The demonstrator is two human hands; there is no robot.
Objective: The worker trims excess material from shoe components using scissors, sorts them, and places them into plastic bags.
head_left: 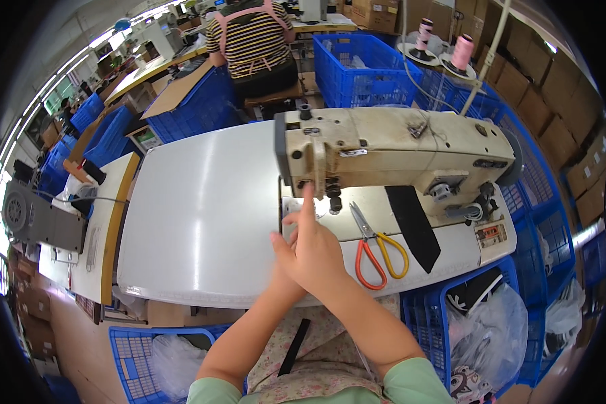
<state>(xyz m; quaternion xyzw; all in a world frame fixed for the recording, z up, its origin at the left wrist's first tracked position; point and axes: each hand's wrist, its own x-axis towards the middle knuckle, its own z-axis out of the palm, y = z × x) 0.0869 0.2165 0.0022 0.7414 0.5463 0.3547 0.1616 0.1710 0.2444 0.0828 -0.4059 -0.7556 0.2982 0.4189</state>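
Note:
My right hand (316, 252) is raised over the front of the sewing machine (397, 151), its index finger stretched up to the needle end and its thumb apart. No held thing shows in it. Crossing beneath it, my left hand (286, 279) is mostly covered and slightly blurred, so its fingers cannot be made out. Just right of my hands, scissors (370, 246) with one orange and one yellow handle lie on the machine bed, blades slightly parted. Beside them lies a flat black fabric piece (414, 229). A narrow black strip (295, 347) rests on my floral apron.
The white table (195, 202) spreads left of the machine. Blue crates (131, 367) with plastic bags stand below at both sides. Pink thread cones (461, 52) stand behind the machine. A person (252, 40) in a striped top sits ahead, facing away.

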